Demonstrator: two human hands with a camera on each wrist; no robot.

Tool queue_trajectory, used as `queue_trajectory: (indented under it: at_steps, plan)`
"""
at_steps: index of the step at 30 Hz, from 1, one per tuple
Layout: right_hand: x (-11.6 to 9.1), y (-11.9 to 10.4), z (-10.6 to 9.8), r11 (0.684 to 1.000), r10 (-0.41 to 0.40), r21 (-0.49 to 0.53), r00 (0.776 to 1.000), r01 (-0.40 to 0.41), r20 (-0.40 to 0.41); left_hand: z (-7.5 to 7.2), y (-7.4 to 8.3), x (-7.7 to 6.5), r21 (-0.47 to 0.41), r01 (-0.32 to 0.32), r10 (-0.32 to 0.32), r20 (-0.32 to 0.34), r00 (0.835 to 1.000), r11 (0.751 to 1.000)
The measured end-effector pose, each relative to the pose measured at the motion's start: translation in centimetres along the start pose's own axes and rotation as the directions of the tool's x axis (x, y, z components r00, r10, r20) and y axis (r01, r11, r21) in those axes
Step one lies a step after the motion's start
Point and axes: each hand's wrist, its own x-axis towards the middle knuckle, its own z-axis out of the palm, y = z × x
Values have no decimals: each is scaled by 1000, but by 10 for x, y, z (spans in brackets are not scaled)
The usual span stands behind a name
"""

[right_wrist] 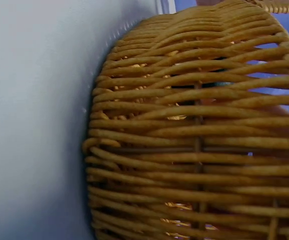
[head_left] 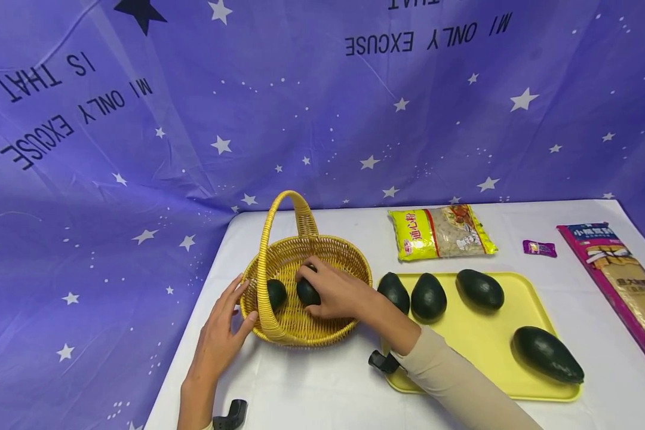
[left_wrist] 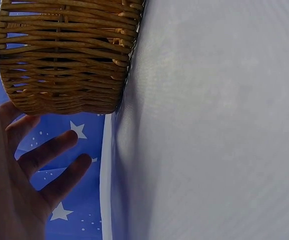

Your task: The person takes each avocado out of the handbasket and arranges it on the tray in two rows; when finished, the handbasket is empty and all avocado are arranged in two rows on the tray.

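A yellow wicker basket (head_left: 363, 263) with a tall arched handle stands on the table's left part. My right hand (head_left: 337, 292) reaches inside and grips a dark green avocado (head_left: 305, 292). To its left, partly behind the handle, lies another avocado (head_left: 277, 294). Fingers spread, my left hand (head_left: 220, 331) rests at the basket's left rim; the left wrist view has this hand (left_wrist: 29, 170) beside the woven wall (left_wrist: 69, 65). Basket weave (right_wrist: 194, 125) fills most of the right wrist view and hides the right hand's fingers.
A yellow tray (head_left: 473, 358) with several avocados (head_left: 481, 290) lies right of the basket, partly under my right forearm. Behind it is a yellow pasta bag (head_left: 443, 233). Farther right are a small purple packet (head_left: 540, 248) and a long noodle pack (head_left: 618, 286). A purple star-print cloth (head_left: 322, 131) hangs behind.
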Motion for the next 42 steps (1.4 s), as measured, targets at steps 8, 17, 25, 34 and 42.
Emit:
queue_trajectory:
  at_steps: [8,17,25,34,42]
  plan:
    - [-14,-1,-14,1000,-23,-17,997,22,-71,1,0,0,-3,0,0,-8,1000,1000]
    - [-29,-4,-26,1000,-14,-4,994,13,-109,0,1,2,-1,-13,13,-9,1000,1000]
    - [-43,-5,-34,1000,-5,7,985,7,-174,1,2,1,7,0,0,-11,1000,1000]
    - [-65,-4,-43,1000,2,-14,975,-5,-221,2,2,-2,13,33,-33,-7,999,999]
    - [-82,-4,-47,999,-13,-39,968,4,-250,1,2,-1,3,32,-32,-7,999,999]
